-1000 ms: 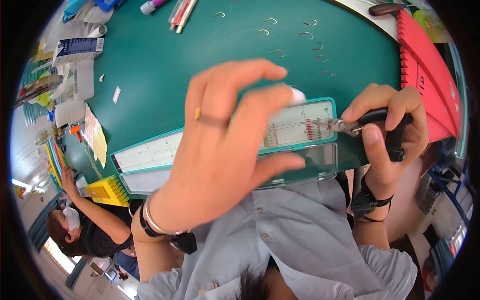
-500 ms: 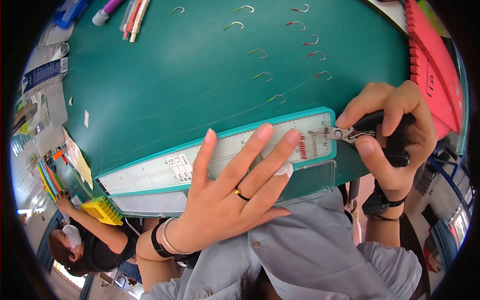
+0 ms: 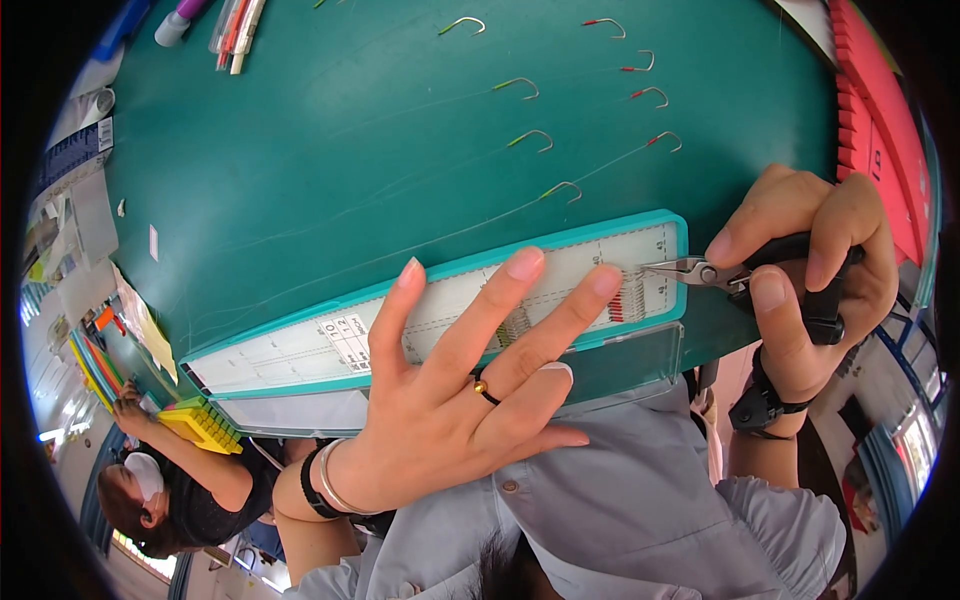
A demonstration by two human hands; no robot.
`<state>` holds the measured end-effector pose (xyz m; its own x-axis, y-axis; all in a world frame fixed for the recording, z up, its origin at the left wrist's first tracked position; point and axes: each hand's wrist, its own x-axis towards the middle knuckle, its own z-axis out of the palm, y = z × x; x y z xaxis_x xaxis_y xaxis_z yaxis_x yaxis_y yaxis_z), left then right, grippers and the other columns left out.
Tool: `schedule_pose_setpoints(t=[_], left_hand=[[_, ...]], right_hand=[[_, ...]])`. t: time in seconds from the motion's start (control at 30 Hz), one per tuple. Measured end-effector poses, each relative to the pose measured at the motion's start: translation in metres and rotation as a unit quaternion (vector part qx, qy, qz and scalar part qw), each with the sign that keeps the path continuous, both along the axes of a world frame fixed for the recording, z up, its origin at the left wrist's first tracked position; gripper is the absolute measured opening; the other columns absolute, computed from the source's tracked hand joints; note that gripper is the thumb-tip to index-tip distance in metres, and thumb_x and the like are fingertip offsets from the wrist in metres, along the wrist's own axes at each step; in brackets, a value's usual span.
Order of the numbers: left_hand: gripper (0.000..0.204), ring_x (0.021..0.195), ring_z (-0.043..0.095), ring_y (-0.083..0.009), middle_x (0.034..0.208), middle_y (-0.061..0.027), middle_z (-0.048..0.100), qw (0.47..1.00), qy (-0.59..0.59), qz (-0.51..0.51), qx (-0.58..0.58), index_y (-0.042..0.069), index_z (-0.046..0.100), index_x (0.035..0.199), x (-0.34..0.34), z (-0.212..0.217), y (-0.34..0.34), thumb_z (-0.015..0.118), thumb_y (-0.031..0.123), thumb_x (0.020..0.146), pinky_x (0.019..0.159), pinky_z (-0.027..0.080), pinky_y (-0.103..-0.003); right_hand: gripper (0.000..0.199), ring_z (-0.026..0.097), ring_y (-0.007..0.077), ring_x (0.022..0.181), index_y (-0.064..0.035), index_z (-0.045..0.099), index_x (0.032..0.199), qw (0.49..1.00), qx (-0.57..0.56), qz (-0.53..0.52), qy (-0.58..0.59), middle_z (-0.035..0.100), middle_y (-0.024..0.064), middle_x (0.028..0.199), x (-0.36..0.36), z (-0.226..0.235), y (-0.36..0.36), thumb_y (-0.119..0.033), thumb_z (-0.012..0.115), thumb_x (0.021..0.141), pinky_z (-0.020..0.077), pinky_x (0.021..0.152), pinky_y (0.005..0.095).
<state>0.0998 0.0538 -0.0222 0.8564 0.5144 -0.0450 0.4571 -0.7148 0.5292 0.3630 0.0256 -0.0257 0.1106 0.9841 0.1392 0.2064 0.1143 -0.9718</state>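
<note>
My left hand (image 3: 470, 385) lies with spread fingers across a long, narrow teal-rimmed case (image 3: 270, 365) that has a white, ruled inner face. My right hand (image 3: 815, 265) grips small pliers (image 3: 705, 272) with black handles. Their pointed jaws reach over the case's right end, at a row of small hooks (image 3: 627, 298) with red bindings. Whether the jaws grip a hook is too small to tell. Another cluster of hooks (image 3: 515, 325) shows between my left fingers. Beyond the case lie several fish hooks (image 3: 530, 140) with green or red bindings, some trailing thin clear line.
The green table top (image 3: 300, 150) carries pens (image 3: 240, 35) at the far left. A red toothed-edge board (image 3: 885, 140) stands along the right. Plastic bags and papers (image 3: 90, 220) line the left edge. Another person (image 3: 200, 470) works at the lower left, near a yellow basket (image 3: 200, 425).
The pliers and my right hand have shifted slightly right. My left hand stays spread on the case. The loose hooks sit higher in the picture as the view has moved.
</note>
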Motion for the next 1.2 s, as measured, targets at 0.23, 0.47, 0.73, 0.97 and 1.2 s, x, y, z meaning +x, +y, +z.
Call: schedule_pose_setpoints(t=[0.23, 0.47, 0.73, 0.97, 1.2], left_hand=[[0.060, 0.141, 0.039, -0.0377, 0.136, -0.0025, 0.065, 0.999, 0.041, -0.018, 0.004, 0.015, 0.034, 0.099, 0.0020, 0.0058, 0.0019, 0.061, 0.066, 0.081, 0.115, 0.014, -0.065], [0.061, 0.141, 0.040, -0.0379, 0.135, -0.0008, 0.065, 0.999, 0.032, -0.003, 0.008, 0.015, 0.034, 0.099, 0.0031, 0.0046, 0.0005, 0.054, 0.070, 0.082, 0.115, 0.015, -0.065], [0.063, 0.140, 0.039, -0.0382, 0.134, -0.0116, 0.065, 0.999, -0.011, 0.022, -0.023, 0.013, 0.033, 0.096, -0.0046, 0.0034, 0.0017, 0.063, 0.065, 0.081, 0.116, 0.016, -0.064], [0.064, 0.140, 0.038, -0.0383, 0.134, -0.0146, 0.065, 1.000, -0.009, -0.009, 0.017, 0.011, 0.031, 0.088, -0.0053, 0.0042, 0.0033, 0.067, 0.063, 0.079, 0.116, 0.019, -0.065], [0.062, 0.140, 0.039, -0.0392, 0.134, -0.0149, 0.064, 1.000, -0.014, -0.008, 0.018, 0.011, 0.031, 0.090, -0.0055, 0.0028, 0.0014, 0.065, 0.062, 0.082, 0.115, 0.019, -0.067]], right_hand=[[0.026, 0.053, 0.0155, 0.067, -0.0115, 0.039, 0.088, 1.000, 0.016, -0.011, -0.010, 0.068, 0.0173, 0.080, -0.0021, -0.0001, -0.0006, -0.004, 0.063, 0.084, 0.0404, 0.062, 0.0278], [0.026, 0.053, 0.0154, 0.067, -0.0115, 0.039, 0.088, 0.999, 0.025, 0.003, -0.022, 0.069, 0.0177, 0.081, 0.0015, -0.0011, -0.0008, -0.003, 0.063, 0.084, 0.0403, 0.062, 0.0283], [0.027, 0.053, 0.0157, 0.067, -0.0112, 0.039, 0.089, 0.999, 0.011, 0.016, -0.027, 0.069, 0.0181, 0.082, -0.0004, -0.0001, 0.0011, -0.004, 0.065, 0.084, 0.0418, 0.063, 0.0281], [0.028, 0.053, 0.0156, 0.068, -0.0111, 0.040, 0.091, 0.999, 0.022, 0.030, 0.004, 0.068, 0.0180, 0.084, 0.0011, 0.0005, 0.0019, -0.004, 0.066, 0.083, 0.0417, 0.063, 0.0274], [0.027, 0.053, 0.0151, 0.067, -0.0107, 0.039, 0.089, 0.998, 0.042, 0.036, -0.010, 0.068, 0.0183, 0.081, 0.0020, -0.0031, 0.0008, -0.002, 0.064, 0.084, 0.0412, 0.060, 0.0272]])
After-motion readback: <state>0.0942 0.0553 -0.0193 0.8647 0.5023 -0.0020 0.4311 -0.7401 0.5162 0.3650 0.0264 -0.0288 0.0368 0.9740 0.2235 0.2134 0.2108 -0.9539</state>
